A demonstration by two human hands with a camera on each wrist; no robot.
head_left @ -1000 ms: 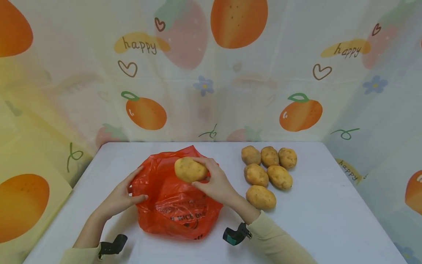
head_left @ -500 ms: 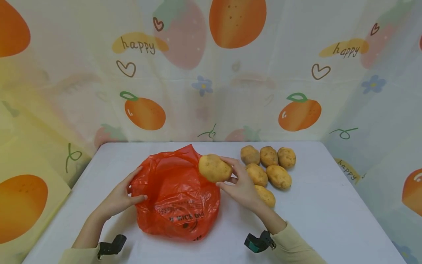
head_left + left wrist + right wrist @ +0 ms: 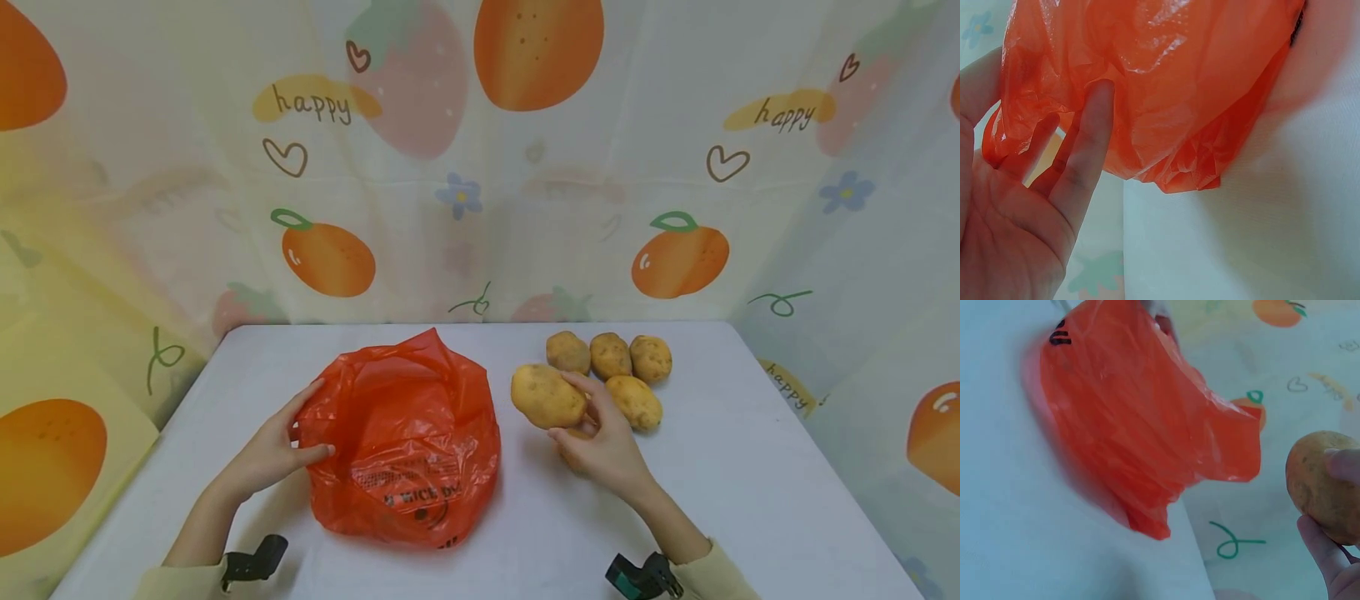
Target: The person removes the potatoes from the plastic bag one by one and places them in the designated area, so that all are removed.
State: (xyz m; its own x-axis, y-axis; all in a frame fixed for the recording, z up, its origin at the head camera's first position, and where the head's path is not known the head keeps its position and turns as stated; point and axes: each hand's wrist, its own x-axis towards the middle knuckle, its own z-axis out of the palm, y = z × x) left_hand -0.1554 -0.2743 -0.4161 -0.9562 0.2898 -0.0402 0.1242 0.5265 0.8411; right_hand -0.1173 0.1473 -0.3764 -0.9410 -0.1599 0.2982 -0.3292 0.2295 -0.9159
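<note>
A red plastic bag (image 3: 405,417) with dark print stands with its mouth spread on the white table. My left hand (image 3: 273,454) holds its left side, thumb toward the front and fingers farther back; the left wrist view shows those fingers (image 3: 1088,147) against the thin plastic. To the right of the bag, my right hand (image 3: 611,454) grips a yellow-brown potato (image 3: 546,396) between thumb and fingers, raised above the table. In the right wrist view this potato (image 3: 1316,487) is apart from the bag. Part of another potato is hidden behind the right hand.
Several potatoes (image 3: 611,356) lie grouped at the back right of the white table (image 3: 750,500). Behind the table's far edge hangs a fruit-printed cloth (image 3: 510,217). Each wrist carries a small black camera mount (image 3: 255,560).
My right hand has carried the potato rightward, from over the bag's mouth to in front of the grouped potatoes. My left hand has kept its place on the bag.
</note>
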